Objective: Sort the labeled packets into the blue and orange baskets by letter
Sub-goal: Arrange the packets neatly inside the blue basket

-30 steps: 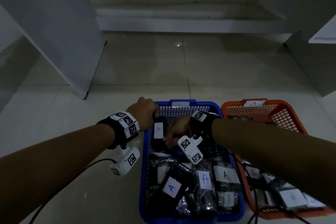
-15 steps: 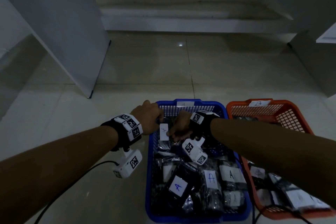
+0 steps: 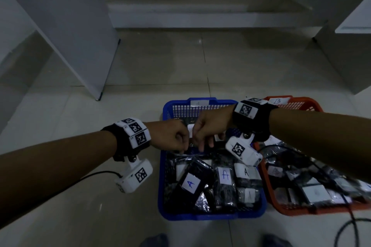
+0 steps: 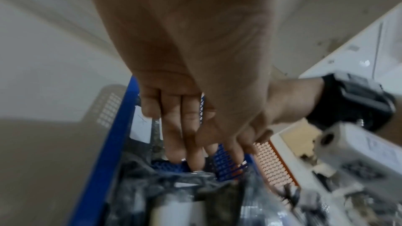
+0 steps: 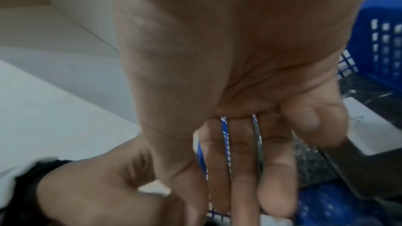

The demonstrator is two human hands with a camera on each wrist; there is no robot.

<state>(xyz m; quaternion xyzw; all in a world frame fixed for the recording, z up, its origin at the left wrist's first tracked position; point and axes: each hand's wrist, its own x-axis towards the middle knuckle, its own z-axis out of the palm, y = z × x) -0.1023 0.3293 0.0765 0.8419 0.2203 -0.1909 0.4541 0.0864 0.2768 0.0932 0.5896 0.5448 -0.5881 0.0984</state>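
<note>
Blue basket point(image 3: 210, 215), floor point(image 3: 200, 62), 6 o'clock: black packets marked A point(image 3: 189, 184) piled inside. Orange basket point(image 3: 313, 209), marked B, touching at 3 o'clock, packets inside. Left hand point(image 3: 170, 136) and right hand point(image 3: 210, 126), fingers curled, meeting over blue basket's far end on white-labelled packet point(image 3: 190, 130); exact grip cannot tell.

Both hands, left hand point(image 3: 172, 136) and right hand point(image 3: 210, 126), cover the packet point(image 3: 190, 129) between them; its letter unreadable. Orange basket point(image 3: 297, 209) cut off at right edge, its packet labels too dim. Blue basket's rim tag point(image 3: 197, 103) illegible. Wrist views blurred.
</note>
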